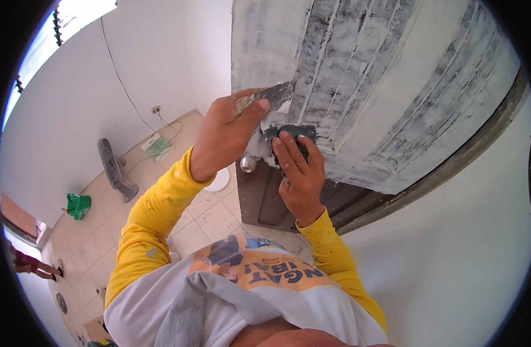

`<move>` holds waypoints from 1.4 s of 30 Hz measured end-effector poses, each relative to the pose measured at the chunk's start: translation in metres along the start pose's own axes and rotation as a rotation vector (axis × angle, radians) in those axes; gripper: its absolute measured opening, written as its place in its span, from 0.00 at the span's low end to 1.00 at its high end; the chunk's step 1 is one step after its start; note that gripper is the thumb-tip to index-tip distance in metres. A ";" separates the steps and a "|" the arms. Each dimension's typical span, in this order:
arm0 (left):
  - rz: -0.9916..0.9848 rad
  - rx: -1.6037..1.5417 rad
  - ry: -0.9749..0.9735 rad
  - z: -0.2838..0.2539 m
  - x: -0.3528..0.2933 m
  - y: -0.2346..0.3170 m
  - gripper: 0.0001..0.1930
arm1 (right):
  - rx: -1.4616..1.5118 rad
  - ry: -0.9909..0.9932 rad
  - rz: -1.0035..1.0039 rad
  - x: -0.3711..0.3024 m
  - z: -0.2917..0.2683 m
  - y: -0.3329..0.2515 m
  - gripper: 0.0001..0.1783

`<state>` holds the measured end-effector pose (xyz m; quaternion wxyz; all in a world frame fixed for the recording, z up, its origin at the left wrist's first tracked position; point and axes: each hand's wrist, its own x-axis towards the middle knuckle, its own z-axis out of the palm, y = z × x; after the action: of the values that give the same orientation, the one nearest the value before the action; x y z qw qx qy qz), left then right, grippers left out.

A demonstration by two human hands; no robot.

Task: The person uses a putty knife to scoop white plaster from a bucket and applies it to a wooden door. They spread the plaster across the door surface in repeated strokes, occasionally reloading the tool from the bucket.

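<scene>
In front of me stands a panelled door point(369, 81), its upper part smeared with white putty and its lower part bare dark brown. My left hand point(226, 133) grips a putty-crusted metal scraper point(281, 91) at the door's edge, above the round doorknob point(248, 164). My right hand point(301, 176) is closed on a putty knife point(307, 133), fingers pressed on its dark blade. That blade lies at the door surface, just below the left scraper. White putty point(258, 141) clings between the two tools. Most of the right tool's handle is hidden by my palm.
A grey fan point(112, 168) lies on the tiled floor at left, near a green bag point(78, 206). A cord point(122, 87) runs down the wall to an outlet point(156, 109). A round white lid or container point(219, 180) sits below my left wrist. A person point(31, 263) stands far left.
</scene>
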<state>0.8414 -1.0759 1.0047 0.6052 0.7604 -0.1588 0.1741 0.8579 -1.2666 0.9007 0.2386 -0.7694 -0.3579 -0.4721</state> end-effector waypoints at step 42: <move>0.403 -0.359 -0.274 -0.103 0.110 -0.266 0.15 | -0.157 0.628 0.751 0.000 0.116 0.045 0.26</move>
<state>1.0517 -0.9214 0.8461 0.6561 0.6109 -0.4150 0.1555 0.9573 -1.2133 0.8487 0.4301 -0.6813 0.0699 -0.5882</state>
